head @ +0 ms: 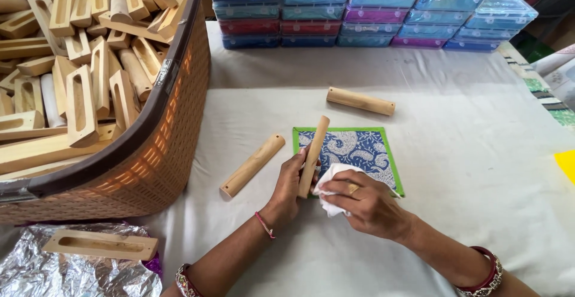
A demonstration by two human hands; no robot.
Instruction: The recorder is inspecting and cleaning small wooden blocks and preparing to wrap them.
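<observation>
The left hand (286, 184) grips a slim wooden stick (314, 155) near its lower end, fingers wrapped around it, holding it tilted upward over a blue paisley cloth mat with a green border (359, 147). The right hand (365, 204) is bunched around a white cloth (331, 180) and presses it against the lower part of the stick, so wiping appears to be under way on this piece.

2 more wooden pieces lie on the white table cover (455, 153): a longer rounded bar (252, 165) just left of the mat and a shorter bar (360, 101) beyond it. Whether these 2 are already wiped cannot be told from their look.

A large woven brown basket (173, 123) at the left is heaped with many slotted wooden blocks (81, 102), which suggests a large stock not yet handled. 1 slotted block (100, 244) rests on crinkled silver foil (54, 273) at the near left. Stacks of coloured plastic boxes (371, 9) stand along the far edge. Judged so, the work seems early, with most pieces left.
</observation>
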